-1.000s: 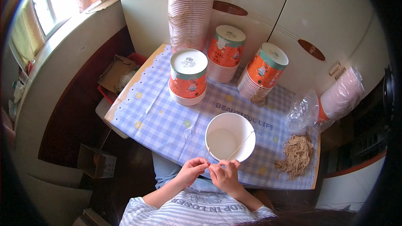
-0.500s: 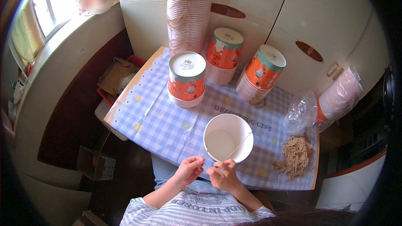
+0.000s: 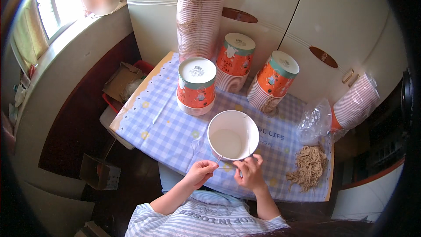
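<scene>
Left fingers (image 3: 210, 166) and right fingers (image 3: 253, 162) pinch string (image 3: 226, 168), apparently tying it to the bucket (image 3: 230, 140) just beyond. Next, it likely needs drawing snug.

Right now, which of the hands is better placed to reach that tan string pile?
Probably the right: the right hand is nearer the string pile, which lies on that side. The left hand is farther off, pinching a thin string near the bucket.
</scene>
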A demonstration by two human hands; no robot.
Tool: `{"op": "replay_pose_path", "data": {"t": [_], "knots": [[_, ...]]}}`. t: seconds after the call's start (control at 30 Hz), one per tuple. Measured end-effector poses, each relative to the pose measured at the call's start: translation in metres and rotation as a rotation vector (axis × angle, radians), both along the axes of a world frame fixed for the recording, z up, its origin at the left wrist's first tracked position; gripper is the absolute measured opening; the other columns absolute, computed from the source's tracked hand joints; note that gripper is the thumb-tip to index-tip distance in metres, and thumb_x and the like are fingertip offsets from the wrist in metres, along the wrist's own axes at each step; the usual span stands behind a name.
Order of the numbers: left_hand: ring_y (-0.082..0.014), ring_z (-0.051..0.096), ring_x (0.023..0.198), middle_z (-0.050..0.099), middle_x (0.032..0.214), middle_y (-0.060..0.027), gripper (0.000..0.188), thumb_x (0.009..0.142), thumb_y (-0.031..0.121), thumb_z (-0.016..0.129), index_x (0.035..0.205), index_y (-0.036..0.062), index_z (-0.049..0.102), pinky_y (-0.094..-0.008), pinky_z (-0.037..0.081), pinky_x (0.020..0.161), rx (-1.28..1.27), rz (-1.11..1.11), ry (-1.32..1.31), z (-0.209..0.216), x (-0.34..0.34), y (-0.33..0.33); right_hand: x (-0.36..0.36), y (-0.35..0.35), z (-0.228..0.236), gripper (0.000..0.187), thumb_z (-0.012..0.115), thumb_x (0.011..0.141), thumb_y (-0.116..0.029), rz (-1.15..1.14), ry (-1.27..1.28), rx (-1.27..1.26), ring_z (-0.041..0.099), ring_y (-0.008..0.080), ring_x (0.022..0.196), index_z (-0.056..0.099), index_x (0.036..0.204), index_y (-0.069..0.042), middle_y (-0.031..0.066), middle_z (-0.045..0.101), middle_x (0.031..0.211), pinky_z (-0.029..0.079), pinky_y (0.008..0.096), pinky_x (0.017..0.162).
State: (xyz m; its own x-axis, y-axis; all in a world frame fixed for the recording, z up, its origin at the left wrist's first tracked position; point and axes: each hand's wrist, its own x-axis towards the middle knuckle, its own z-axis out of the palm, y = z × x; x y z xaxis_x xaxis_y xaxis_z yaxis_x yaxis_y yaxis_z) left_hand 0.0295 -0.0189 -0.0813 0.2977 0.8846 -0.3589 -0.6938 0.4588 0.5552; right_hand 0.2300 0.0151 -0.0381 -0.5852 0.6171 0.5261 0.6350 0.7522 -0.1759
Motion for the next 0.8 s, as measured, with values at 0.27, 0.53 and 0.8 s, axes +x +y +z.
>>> {"op": "replay_pose_path", "data": {"t": [0.27,0.53,0.8], "knots": [[-0.0027,0.043,0.058,0.058,0.073,0.0013,0.013,0.079,0.016,0.063,0.081,0.0036,0.06,-0.0162,0.032,0.05,0.019,0.026,0.134,-0.003,0.015,0.004,-0.032,-0.019,-0.008,0.02,0.065,0.068,-0.027,-0.028,-0.005,-0.012,0.05,0.0127,0.077,0.058,0.081,-0.014,-0.0021,0.051,0.069,0.029,0.0386,0.079],[-0.0024,0.044,0.059,0.059,0.076,0.0,0.011,0.081,0.014,0.061,0.084,0.0028,0.061,-0.0159,0.033,0.051,0.051,0.012,0.148,0.003,0.009,0.004,-0.037,-0.019,-0.012,0.008,0.063,0.07,-0.014,-0.056,0.083,-0.037,0.051,0.0154,0.066,0.056,0.072,-0.012,-0.0017,0.051,0.062,0.032,0.0375,0.072],[-0.0021,0.044,0.062,0.057,0.076,0.0016,0.01,0.081,0.013,0.06,0.083,0.003,0.059,-0.016,0.033,0.052,0.179,0.031,0.257,-0.009,0.008,0.006,-0.036,-0.021,-0.008,0.009,0.061,0.072,-0.016,-0.06,0.059,-0.051,0.051,0.0135,0.066,0.053,0.069,-0.014,-0.0027,0.052,0.062,0.033,0.0374,0.072]]}}
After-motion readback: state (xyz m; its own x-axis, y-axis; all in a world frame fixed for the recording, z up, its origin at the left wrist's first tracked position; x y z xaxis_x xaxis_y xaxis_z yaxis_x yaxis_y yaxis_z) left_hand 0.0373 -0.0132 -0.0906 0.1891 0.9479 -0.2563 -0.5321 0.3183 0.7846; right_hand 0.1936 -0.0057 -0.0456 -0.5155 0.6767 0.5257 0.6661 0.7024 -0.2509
